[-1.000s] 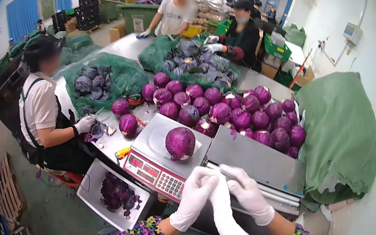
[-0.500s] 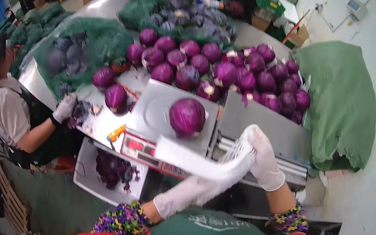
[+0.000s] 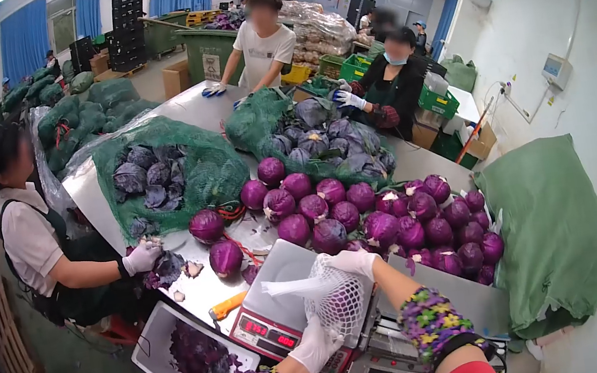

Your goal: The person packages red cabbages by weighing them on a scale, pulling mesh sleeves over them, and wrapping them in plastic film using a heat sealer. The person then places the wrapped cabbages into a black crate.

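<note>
A white mesh foam net is spread over a red cabbage on the plate of a scale. The net's bunched tail points left. My left hand, in a white glove, is closed on the net's near edge. At the far right side, my gloved right hand grips the net's edge, fingers curled over it. The mesh and hands partly hide the cabbage. Red digits glow on the scale's front display.
Trimmed red cabbages are heaped behind the scale. Green mesh sacks hold more cabbages. An orange-handled tool lies left of the scale, above a white bin of leaves. Co-workers stand around the table; one gloved hand touches leaves.
The net was stretched between my hands in front of the scale; now it lies over the cabbage. Both hands have moved onto the scale, and my view has tilted up.
</note>
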`<control>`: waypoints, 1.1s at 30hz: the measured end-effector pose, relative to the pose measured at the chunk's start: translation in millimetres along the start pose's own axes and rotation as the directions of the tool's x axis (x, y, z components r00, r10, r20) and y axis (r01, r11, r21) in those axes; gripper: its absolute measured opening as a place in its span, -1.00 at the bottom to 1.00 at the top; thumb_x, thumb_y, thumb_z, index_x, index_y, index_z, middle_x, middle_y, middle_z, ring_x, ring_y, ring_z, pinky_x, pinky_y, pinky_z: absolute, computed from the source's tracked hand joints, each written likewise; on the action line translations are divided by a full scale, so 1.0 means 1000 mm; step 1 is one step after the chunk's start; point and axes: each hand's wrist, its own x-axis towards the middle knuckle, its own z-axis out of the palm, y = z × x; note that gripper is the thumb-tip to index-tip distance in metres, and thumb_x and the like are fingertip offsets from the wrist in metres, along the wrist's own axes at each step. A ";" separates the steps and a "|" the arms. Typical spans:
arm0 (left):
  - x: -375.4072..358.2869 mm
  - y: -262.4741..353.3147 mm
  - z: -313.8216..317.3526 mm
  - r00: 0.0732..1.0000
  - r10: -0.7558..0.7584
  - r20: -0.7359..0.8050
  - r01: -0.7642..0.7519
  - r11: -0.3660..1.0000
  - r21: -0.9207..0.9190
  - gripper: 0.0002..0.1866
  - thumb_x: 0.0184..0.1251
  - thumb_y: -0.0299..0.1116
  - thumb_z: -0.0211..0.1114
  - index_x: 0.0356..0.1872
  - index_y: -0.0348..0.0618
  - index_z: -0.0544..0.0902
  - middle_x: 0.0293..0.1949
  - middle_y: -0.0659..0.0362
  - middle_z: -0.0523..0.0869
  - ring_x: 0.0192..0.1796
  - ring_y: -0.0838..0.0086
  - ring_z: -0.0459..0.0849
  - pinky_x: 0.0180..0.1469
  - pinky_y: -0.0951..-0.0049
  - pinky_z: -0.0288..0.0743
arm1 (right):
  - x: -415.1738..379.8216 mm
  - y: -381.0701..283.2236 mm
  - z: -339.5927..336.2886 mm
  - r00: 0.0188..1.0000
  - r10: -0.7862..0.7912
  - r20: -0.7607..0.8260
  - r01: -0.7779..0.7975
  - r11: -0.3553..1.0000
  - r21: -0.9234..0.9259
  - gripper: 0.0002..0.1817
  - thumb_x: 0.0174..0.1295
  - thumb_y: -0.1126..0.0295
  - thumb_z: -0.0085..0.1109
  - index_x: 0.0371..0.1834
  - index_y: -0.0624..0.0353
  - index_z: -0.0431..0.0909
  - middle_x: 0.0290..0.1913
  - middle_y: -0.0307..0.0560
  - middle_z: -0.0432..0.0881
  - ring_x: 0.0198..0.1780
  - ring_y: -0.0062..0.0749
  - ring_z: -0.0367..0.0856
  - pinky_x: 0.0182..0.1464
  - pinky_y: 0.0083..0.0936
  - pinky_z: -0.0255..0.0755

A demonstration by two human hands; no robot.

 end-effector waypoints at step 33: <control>-0.137 -0.166 0.058 0.637 -0.020 0.770 -0.130 0.983 0.133 -0.70 0.33 -0.41 0.12 -0.03 -0.42 0.57 -0.08 -0.06 0.68 -0.02 0.20 0.66 0.19 0.14 0.49 | -0.411 0.128 0.166 0.947 -0.294 -0.129 -0.104 -0.660 0.744 -0.46 0.48 0.20 -0.20 0.45 0.23 0.24 0.31 -0.01 0.48 0.25 -0.31 0.50 0.34 -0.37 0.38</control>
